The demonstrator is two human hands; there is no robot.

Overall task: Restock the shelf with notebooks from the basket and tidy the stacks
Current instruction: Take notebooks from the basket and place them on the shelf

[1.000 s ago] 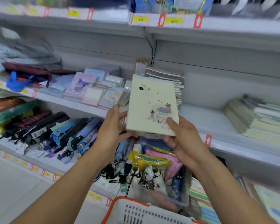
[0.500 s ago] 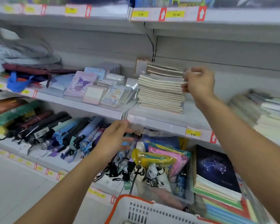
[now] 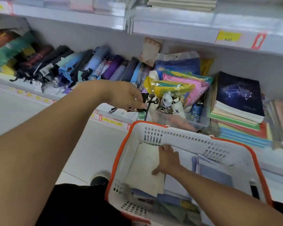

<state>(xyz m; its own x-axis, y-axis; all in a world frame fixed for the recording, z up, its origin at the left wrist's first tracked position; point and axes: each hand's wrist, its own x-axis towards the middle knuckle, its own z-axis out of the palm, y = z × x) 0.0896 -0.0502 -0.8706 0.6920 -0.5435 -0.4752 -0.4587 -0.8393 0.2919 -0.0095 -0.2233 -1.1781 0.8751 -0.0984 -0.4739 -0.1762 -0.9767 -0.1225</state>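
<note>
A white basket with an orange rim [image 3: 178, 136] hangs low in front of me. Inside it lies a cream notebook [image 3: 144, 168] on top of several bluish notebooks [image 3: 214, 173]. My right hand [image 3: 167, 159] reaches into the basket and grips the cream notebook, fingers curled over its far edge and thumb on the cover. My left hand [image 3: 126, 97] hovers above the lower shelf with loosely curled fingers and holds nothing. At the top edge, a stack of notebooks [image 3: 181, 4] sits on the upper shelf [image 3: 170, 28].
Folded umbrellas [image 3: 88, 66] line the lower shelf on the left. Beside them a clear bin [image 3: 199, 123] holds coloured pouches. A stack topped by a dark constellation notebook [image 3: 238, 95] lies to the right. My shoe [image 3: 99, 180] stands on the pale floor beside the basket.
My right hand left the shelf stack, where the cream illustrated notebook went, and dropped into the basket onto another cream notebook. My view tilted down; the left hand stays near the lower shelf.
</note>
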